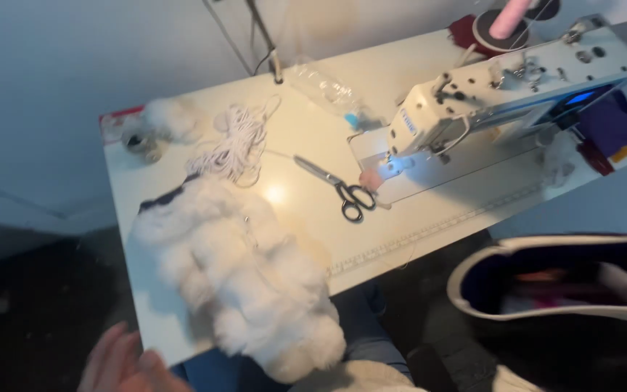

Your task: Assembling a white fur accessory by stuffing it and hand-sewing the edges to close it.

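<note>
The left hand [121, 363] shows at the near left edge, blurred, its fingers [107, 347] spread loose and grasping nothing, just off the near left corner of the surface [429, 210]. The right hand is out of view. Just right of and beyond those fingers lies a fluffy white fur piece [241, 276], thick and tufted with a dark trim at its far left end, stretching diagonally and hanging over the near edge. Farther off lie a bundle of white cord [234, 145], black-handled scissors [339, 189] at the middle, and a white sewing machine [502, 94] at far right.
</note>
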